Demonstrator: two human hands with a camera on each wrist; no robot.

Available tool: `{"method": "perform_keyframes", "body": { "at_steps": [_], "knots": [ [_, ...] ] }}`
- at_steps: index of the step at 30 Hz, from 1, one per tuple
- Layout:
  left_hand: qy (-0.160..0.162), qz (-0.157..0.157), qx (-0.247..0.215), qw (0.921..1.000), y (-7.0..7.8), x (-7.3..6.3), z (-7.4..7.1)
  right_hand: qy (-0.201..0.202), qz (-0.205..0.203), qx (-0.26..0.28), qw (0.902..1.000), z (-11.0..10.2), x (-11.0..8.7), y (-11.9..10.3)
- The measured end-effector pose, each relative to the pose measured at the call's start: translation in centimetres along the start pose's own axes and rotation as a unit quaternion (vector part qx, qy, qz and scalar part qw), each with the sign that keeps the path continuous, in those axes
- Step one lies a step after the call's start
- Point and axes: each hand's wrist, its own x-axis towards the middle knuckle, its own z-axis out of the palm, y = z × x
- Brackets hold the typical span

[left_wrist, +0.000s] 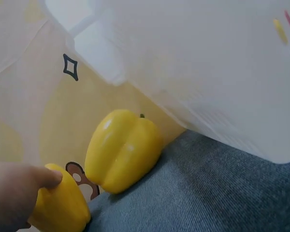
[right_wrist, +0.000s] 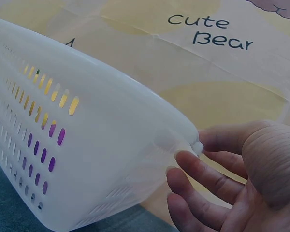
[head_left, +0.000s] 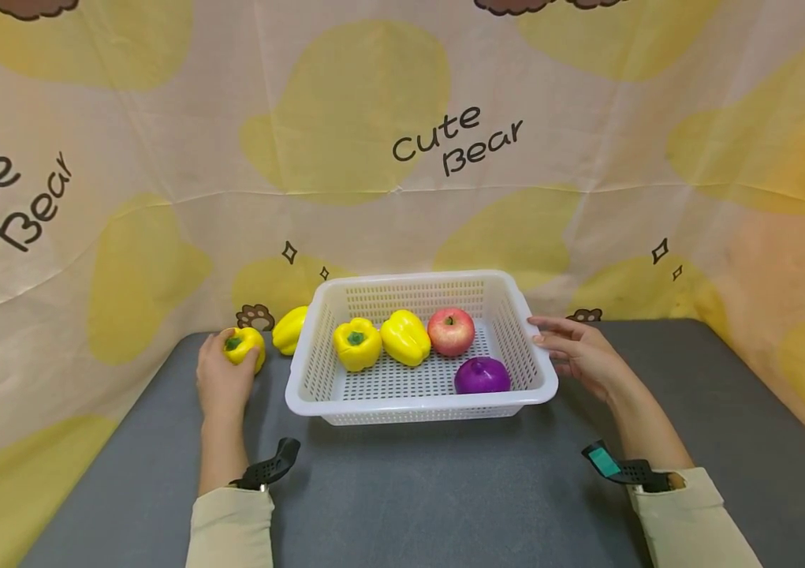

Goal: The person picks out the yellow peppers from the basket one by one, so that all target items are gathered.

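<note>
My left hand [head_left: 223,379] grips a yellow bell pepper [head_left: 246,349] with a green stem, at the table's left edge. In the left wrist view, a fingertip lies on that pepper's side [left_wrist: 63,203]. A second yellow bell pepper [head_left: 290,330] sits between this hand and a white plastic basket [head_left: 419,406]. My right hand [head_left: 579,351] holds the basket's right rim, thumb uppermost and the other fingers beneath it. Inside the basket are two yellow bell peppers [head_left: 357,345] [head_left: 405,338], a red apple [head_left: 451,331] and a shiny purple onion [head_left: 482,375].
The basket stands on a dark grey table [head_left: 430,497]. A cloth backdrop [head_left: 402,229] with yellow patches and lettering hangs close behind the table and along its sides.
</note>
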Motion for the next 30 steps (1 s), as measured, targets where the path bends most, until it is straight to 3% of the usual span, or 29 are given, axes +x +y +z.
{"method": "perform_keyframes", "body": {
  "at_steps": [10,30],
  "knots": [
    [0.022,0.016,0.023,0.9994,0.3,-0.2,-0.3,-0.005,-0.004,0.001,1.0000,0.0,0.2,-0.2],
    [0.017,0.049,0.004,0.9987,-0.2,1.3,1.9,0.000,0.000,0.018,0.9998,0.0,0.2,0.4]
  ]
}}
